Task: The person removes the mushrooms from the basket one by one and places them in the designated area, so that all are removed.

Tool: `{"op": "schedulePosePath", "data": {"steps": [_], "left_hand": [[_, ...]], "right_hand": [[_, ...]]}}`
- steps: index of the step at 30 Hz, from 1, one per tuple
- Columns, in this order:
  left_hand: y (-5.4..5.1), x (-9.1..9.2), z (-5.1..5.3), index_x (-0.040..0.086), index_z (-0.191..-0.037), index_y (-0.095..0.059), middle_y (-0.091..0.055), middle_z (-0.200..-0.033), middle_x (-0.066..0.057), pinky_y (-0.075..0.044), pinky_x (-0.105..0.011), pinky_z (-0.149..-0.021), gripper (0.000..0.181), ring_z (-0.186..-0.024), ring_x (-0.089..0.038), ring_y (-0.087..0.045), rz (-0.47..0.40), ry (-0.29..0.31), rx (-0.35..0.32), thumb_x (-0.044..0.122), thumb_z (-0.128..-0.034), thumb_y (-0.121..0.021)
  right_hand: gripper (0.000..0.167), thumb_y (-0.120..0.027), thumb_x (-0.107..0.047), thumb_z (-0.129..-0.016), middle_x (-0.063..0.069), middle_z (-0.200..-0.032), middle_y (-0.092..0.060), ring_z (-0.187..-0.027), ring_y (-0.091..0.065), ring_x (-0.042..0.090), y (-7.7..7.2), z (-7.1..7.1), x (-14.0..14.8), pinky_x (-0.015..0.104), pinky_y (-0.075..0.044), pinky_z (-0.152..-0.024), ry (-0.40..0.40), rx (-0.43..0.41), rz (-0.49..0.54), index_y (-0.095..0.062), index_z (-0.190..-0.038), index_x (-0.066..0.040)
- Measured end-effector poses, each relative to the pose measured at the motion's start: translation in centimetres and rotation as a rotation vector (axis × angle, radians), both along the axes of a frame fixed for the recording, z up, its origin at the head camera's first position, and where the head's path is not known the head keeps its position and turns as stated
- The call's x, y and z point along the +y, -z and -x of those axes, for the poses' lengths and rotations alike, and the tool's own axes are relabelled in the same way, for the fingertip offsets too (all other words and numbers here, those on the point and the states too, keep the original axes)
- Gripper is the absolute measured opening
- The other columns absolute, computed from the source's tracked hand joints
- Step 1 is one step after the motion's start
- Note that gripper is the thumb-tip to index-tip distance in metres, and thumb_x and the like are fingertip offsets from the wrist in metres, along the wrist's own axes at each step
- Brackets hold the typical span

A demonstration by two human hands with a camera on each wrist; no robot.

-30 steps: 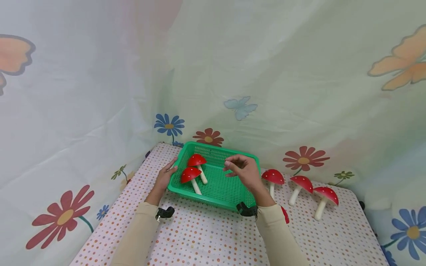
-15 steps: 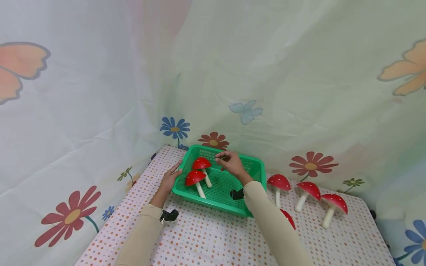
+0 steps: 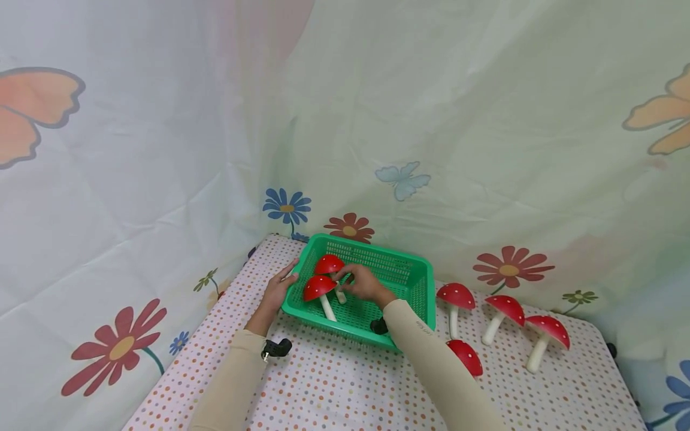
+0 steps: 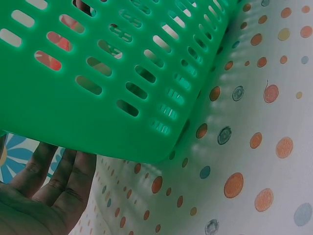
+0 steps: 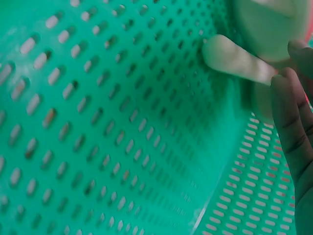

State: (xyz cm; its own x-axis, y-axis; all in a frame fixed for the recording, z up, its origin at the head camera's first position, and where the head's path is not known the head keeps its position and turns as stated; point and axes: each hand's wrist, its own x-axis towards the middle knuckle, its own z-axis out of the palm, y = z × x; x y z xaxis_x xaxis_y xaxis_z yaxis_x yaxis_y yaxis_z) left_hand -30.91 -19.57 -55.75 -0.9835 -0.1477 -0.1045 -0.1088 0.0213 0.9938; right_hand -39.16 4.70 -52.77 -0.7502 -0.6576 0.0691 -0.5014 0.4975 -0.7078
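Note:
A green plastic basket [image 3: 377, 338] stands on the table, with two red-capped toy mushrooms lying in its left half. My left hand [image 3: 275, 293] rests against the basket's left end, its fingers fairly straight; in the left wrist view those fingers [image 4: 73, 183] touch the rim. Inside the basket, my right hand [image 3: 362, 282] is at the stem of the rear mushroom [image 3: 329, 263], while the front mushroom [image 3: 319, 288] lies just left of it. In the right wrist view, fingertips stand apart around the pale stem [image 5: 239, 61], near the cap.
Right of the basket, several more mushrooms lie on the dotted tablecloth [image 3: 334, 389], among them a near one [image 3: 466, 357] partly behind my right sleeve and a far-right one [image 3: 548, 329]. A flower-printed curtain [image 3: 345, 120] hangs behind the table.
My right hand has moved left across the basket and down to the rear mushroom's stem. The left hand stays at the basket's left end. The head view has shifted slightly.

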Motion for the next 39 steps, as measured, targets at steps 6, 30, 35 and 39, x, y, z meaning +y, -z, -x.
{"op": "schedulePosePath", "data": {"steps": [6, 30, 35, 39], "left_hand": [[-2.3, 0.3, -1.2, 0.017, -0.152, -0.039, -0.025, -0.163, -0.009, -0.031, -0.054, -0.116, 0.05, -0.15, -0.035, -0.023, 0.014, 0.032, 0.002, 0.025, -0.104, -0.05], [0.1, 0.1, 0.1, 0.027, -0.15, -0.044, -0.028, -0.163, -0.003, -0.024, -0.055, -0.12, 0.049, -0.151, -0.032, -0.021, 0.026, -0.006, 0.018, 0.033, -0.1023, -0.053], [0.6, 0.2, 0.1, 0.032, -0.149, -0.044, -0.029, -0.162, -0.001, -0.024, -0.058, -0.118, 0.049, -0.15, -0.034, -0.023, 0.057, -0.019, 0.03, 0.038, -0.1011, -0.054], [0.6, 0.2, 0.0, 0.032, -0.149, -0.045, -0.03, -0.162, -0.002, -0.024, -0.059, -0.118, 0.05, -0.149, -0.036, -0.025, 0.071, -0.03, 0.027, 0.038, -0.1004, -0.055]], "right_hand": [[0.016, -0.074, -0.003, -0.086, 0.004, -0.106, -0.069, -0.101, -0.063, 0.028, 0.2, -0.2, -0.7, 0.032, -0.056, -0.083, 0.019, 0.029, -0.037, -0.073, -0.1, -0.01], [0.007, -0.066, -0.009, -0.092, 0.003, -0.101, -0.069, -0.086, -0.062, 0.014, -0.5, -0.9, -1.6, 0.03, -0.056, -0.079, 0.052, 0.172, -0.122, -0.07, -0.098, -0.009], [0.008, -0.066, -0.009, -0.092, 0.005, -0.098, -0.069, -0.086, -0.064, 0.016, -0.8, -1.2, -1.0, 0.033, -0.057, -0.08, 0.117, 0.206, -0.046, -0.068, -0.099, -0.007], [0.006, -0.066, -0.01, -0.093, 0.005, -0.096, -0.068, -0.084, -0.064, 0.017, -1.6, -1.6, -0.1, 0.035, -0.057, -0.077, 0.189, 0.237, 0.001, -0.068, -0.099, -0.007]]}}
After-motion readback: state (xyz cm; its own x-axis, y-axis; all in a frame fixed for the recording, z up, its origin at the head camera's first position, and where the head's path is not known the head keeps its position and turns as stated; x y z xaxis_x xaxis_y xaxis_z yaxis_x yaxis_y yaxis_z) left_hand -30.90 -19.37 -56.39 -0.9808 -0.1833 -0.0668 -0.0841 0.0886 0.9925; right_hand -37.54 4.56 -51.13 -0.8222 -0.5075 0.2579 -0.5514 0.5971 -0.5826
